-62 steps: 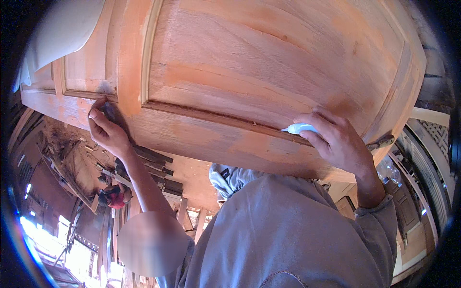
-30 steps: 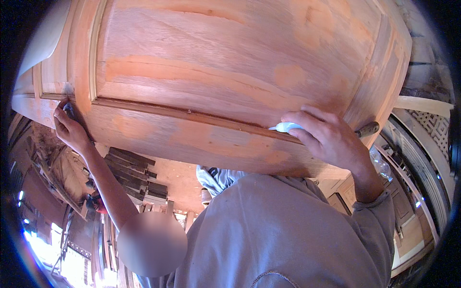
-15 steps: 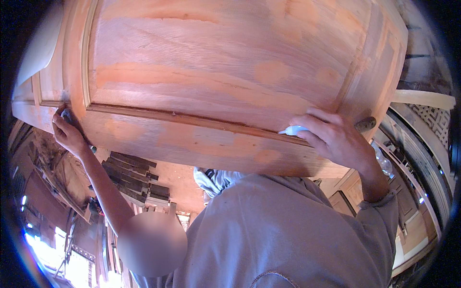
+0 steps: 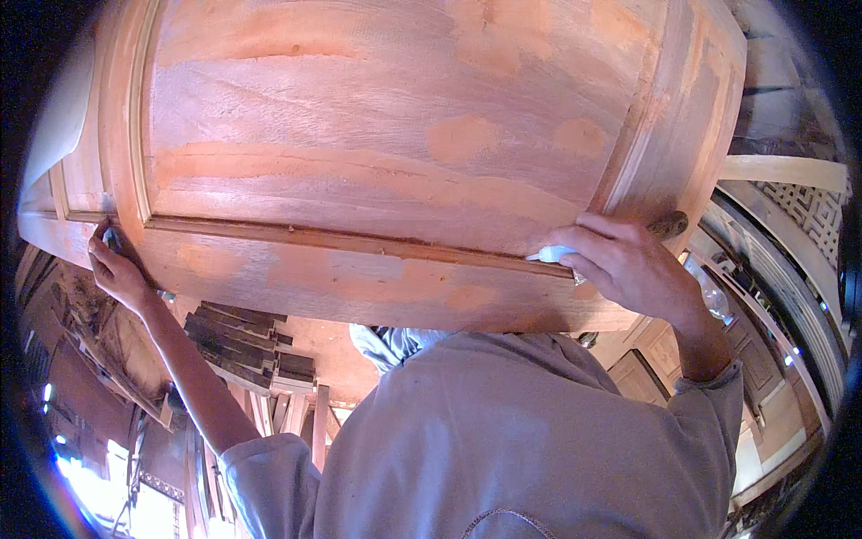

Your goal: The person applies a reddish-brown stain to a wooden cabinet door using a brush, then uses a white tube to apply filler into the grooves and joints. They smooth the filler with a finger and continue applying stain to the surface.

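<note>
Workshop clutter fills the lower left below my hands: stacked dark planks (image 4: 247, 346), timber frames, bright daylight at the bottom edge. Carved lattice panels (image 4: 799, 216) stand off to the right.

Door (image 4: 386, 135) fills the upper view, reddish wood with paler filler patches, a raised panel bordered by moulding. It spans between both hands and beyond.

Left hand (image 4: 117, 269), arm stretched out: fingers curled and pressed against the door's lower left corner, where the moulding meets the frame. A small dark object shows at the fingertips; I cannot tell what it is, nor whether the hand grips it.

Right hand (image 4: 628, 265): closed over a small white piece (image 4: 552, 254), cloth or paper, which pokes out to the left of the fingers. Hand rests on the moulding groove at the panel's lower right corner, with the white piece touching the groove.

Dark knob-like bit (image 4: 672, 225) sits on the door edge just beyond the right hand's knuckles.

Grey shirt (image 4: 530, 431) takes up the lower centre, sleeves pushed up on both arms.
</note>
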A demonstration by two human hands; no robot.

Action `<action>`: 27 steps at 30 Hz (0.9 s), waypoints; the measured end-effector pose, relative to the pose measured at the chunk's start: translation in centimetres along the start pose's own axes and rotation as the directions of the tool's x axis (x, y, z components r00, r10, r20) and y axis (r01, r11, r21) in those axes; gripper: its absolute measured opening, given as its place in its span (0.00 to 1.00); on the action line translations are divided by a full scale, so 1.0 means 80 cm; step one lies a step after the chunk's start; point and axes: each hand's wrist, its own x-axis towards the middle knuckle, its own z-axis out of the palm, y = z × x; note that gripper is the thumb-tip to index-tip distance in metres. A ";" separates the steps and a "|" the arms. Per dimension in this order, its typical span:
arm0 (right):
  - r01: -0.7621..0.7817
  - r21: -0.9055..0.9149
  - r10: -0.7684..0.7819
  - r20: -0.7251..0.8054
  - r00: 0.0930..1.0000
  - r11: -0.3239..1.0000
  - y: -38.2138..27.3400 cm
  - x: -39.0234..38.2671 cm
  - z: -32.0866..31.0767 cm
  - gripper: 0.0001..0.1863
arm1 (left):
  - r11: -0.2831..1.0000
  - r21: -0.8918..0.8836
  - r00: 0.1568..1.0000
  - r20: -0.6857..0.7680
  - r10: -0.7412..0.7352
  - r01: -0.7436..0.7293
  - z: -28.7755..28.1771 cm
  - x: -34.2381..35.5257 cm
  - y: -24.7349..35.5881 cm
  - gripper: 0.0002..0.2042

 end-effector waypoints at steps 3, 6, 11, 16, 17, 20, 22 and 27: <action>-0.001 0.035 0.001 0.004 1.000 0.999 0.003 -0.005 0.000 0.11 | 0.998 0.029 0.998 0.013 0.059 -0.060 -0.002 0.002 -0.004 0.24; -0.005 0.002 0.005 0.001 1.000 1.000 0.007 -0.011 -0.001 0.12 | 0.999 0.031 1.000 0.024 -0.009 0.008 -0.003 0.003 -0.005 0.24; -0.047 -0.039 0.049 0.040 0.998 0.998 0.012 -0.022 -0.010 0.13 | 0.985 0.114 0.992 0.017 0.126 -0.127 -0.006 0.003 -0.008 0.24; -0.061 -0.055 0.064 0.057 0.996 0.997 0.010 -0.027 -0.014 0.14 | 0.996 0.088 1.000 0.000 0.024 -0.024 -0.006 0.004 -0.010 0.24; -0.062 -0.070 0.066 0.059 0.996 0.996 0.009 -0.027 -0.014 0.13 | 0.997 0.079 1.000 0.004 -0.001 0.001 -0.006 0.004 -0.011 0.24; -0.072 -0.117 0.081 0.072 0.994 0.990 0.006 -0.027 -0.014 0.13 | 0.998 0.038 0.999 0.018 -0.043 0.042 -0.006 0.005 -0.014 0.24; -0.090 -0.149 0.104 0.088 0.991 0.985 0.005 -0.026 -0.016 0.13 | 0.999 0.044 1.000 0.007 -0.012 0.012 -0.005 0.006 -0.016 0.24; -0.091 -0.185 0.112 0.110 0.988 0.979 0.004 -0.029 -0.017 0.13 | 1.000 0.025 1.000 0.011 -0.007 0.007 -0.005 0.006 -0.019 0.23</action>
